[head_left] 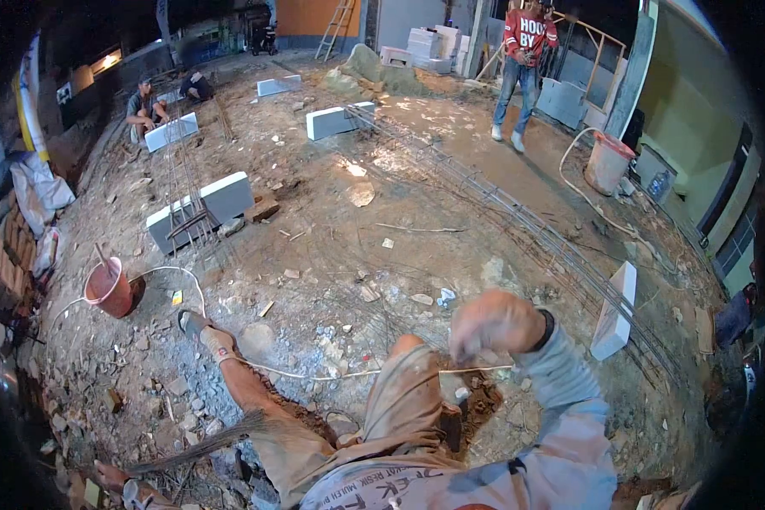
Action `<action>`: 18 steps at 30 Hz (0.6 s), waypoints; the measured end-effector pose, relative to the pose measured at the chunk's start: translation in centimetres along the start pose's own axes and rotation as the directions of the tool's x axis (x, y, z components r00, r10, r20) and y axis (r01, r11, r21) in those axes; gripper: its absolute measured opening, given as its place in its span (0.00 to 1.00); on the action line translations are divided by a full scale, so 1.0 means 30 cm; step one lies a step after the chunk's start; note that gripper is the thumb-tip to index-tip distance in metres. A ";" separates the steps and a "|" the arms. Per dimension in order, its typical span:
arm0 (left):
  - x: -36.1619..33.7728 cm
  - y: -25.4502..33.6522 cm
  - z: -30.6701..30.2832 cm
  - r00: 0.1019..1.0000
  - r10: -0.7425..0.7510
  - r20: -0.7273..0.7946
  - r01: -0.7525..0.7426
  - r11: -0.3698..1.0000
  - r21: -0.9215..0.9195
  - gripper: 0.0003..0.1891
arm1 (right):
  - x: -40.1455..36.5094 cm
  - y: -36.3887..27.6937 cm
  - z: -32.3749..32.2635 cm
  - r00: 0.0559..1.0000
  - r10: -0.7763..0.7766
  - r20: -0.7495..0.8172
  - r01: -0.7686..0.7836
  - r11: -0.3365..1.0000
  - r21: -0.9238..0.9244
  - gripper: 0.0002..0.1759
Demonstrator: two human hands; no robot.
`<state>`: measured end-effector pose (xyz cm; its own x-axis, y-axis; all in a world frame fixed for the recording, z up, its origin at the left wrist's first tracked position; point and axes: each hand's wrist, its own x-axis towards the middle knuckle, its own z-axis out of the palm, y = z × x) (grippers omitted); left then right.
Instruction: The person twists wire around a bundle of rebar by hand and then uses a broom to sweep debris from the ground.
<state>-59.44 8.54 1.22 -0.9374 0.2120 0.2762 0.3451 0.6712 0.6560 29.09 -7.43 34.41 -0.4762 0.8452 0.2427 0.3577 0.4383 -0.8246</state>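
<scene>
At the lower left edge, my left hand (110,476) is partly in view. It closes around one end of a bundle of thin dark wires (200,444), which stretches toward my thigh. My right hand (497,327) is raised in front of my right knee, wrist bent and fingers curled down. Motion blurs those fingers, so anything small between them cannot be made out. A dark band circles that wrist. Below it, a pale cable (314,376) runs over the rubble and past my knee. My legs are bent in a low seat on the ground.
Long rebar lengths (501,204) cross the right side, resting on white blocks (616,310). More rebar lies over another white block (229,197). A bucket (109,287) stands left, another (609,161) right. One person (527,68) stands at the back; another (144,110) crouches far left.
</scene>
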 end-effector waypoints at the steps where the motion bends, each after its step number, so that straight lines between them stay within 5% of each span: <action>1: -0.008 0.020 0.010 0.996 0.084 -0.008 -0.084 0.990 -0.113 0.30 | -0.009 0.009 -0.006 0.968 0.096 -0.231 -0.092 0.995 0.029 0.07; 3: -0.015 0.073 0.030 0.985 0.173 -0.023 -0.174 0.958 -0.230 0.30 | 0.003 0.040 -0.012 0.903 0.203 -0.380 -0.239 0.970 -0.050 0.06; 5: -0.085 0.208 0.003 0.985 -0.144 0.096 0.164 0.954 -0.251 0.30 | 0.007 0.102 -0.017 0.799 0.288 -0.527 -0.395 0.913 -0.101 0.05; 7: -0.123 0.280 0.044 0.992 0.111 0.065 -0.091 0.963 -0.252 0.29 | -0.002 0.167 -0.030 0.799 -0.097 -0.593 -0.401 0.650 -0.645 0.05; 10: -0.201 0.392 0.049 0.832 0.553 -0.050 -0.543 0.792 -0.278 0.27 | -0.016 0.158 -0.105 0.711 -0.191 -0.677 -0.465 0.595 -0.655 0.04; 12: -0.323 0.517 -0.027 0.708 0.684 -0.176 -0.700 0.647 -0.301 0.27 | -0.045 0.183 -0.171 0.683 -0.196 -0.703 -0.483 0.601 -0.637 0.05; 14: -0.466 0.668 -0.143 0.815 0.575 0.075 -0.463 0.724 -0.512 0.27 | -0.086 0.227 -0.203 0.709 -0.093 -0.699 -0.633 0.355 -0.689 0.07; 15: -0.486 0.704 -0.160 0.814 0.576 0.079 -0.463 0.724 -0.511 0.27 | -0.114 0.260 -0.207 0.748 0.114 -0.654 -0.659 0.245 -0.711 0.08; 16: -0.498 0.728 -0.177 0.796 0.602 0.061 -0.476 0.685 -0.552 0.27 | -0.158 0.299 -0.208 0.749 0.117 -0.652 -0.658 0.247 -0.711 0.08; 18: -0.367 0.670 -0.073 0.719 0.695 0.002 -0.618 0.640 -0.456 0.26 | -0.239 0.368 -0.199 0.751 0.592 -0.294 -0.547 0.307 -0.779 0.10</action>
<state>-42.08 18.13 12.89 -0.4344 0.6204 0.6530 0.8211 -0.0252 0.5702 41.24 -6.81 26.60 0.0905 0.9837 -0.1555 0.9959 -0.0897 0.0120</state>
